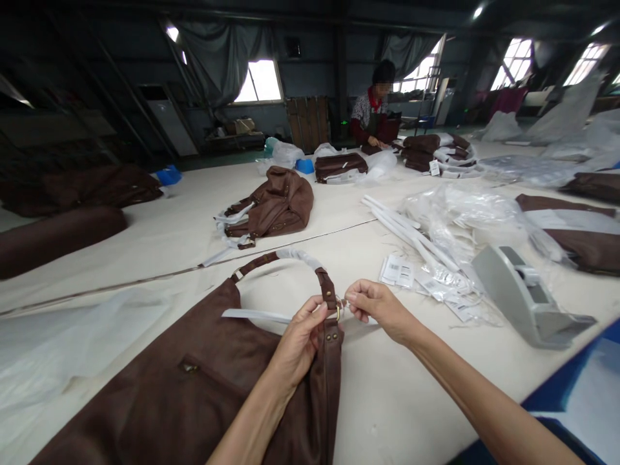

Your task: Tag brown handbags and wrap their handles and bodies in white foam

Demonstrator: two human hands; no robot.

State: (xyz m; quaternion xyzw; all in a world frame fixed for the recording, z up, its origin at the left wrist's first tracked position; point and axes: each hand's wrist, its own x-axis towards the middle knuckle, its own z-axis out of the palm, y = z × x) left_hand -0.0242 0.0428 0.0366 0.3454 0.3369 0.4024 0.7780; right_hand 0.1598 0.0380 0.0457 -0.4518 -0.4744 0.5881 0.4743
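A brown leather handbag (165, 387) lies in front of me, its handle (256, 263) arched and partly wrapped in white material. My left hand (303, 339) is closed around the handle's right end, just beside a brass-coloured ring (338, 312). From behind its fingers a flat white strip (256, 315) sticks out to the left. On the other side of the ring, my right hand (371, 303) pinches its fingertips together. What they hold is too small to make out; a thin pale loop shows between them and the ring.
To the right lie paper tags (397, 271), long white strips (411, 232), clear plastic bags (465, 213) and a grey tape dispenser (518, 297). Another brown bag (281, 203) sits farther back. Across the table, a person (371, 116) works near stacked brown bags (426, 154).
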